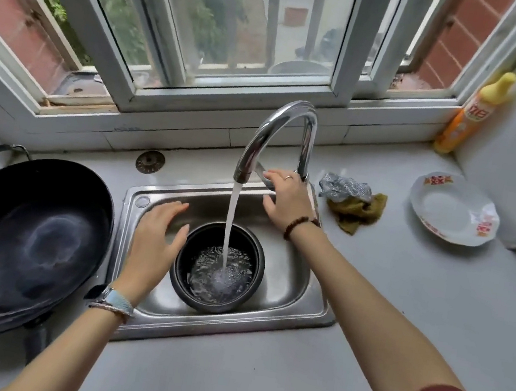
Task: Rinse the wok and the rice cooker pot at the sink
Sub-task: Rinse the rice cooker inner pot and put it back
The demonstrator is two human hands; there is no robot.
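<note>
The rice cooker pot stands in the sink under the tap's running stream; the left hand hovers beside it, fingers spread and empty; the right hand grasps the tap lever; the wok rests on the table left of the sink.

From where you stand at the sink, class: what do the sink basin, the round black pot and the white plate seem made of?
Sink basin: likely stainless steel, brushed grey with soft reflections. Round black pot: probably coated metal, dark matte inside. White plate: looks like glazed ceramic or melamine, glossy with red prints; cannot tell which.
</note>
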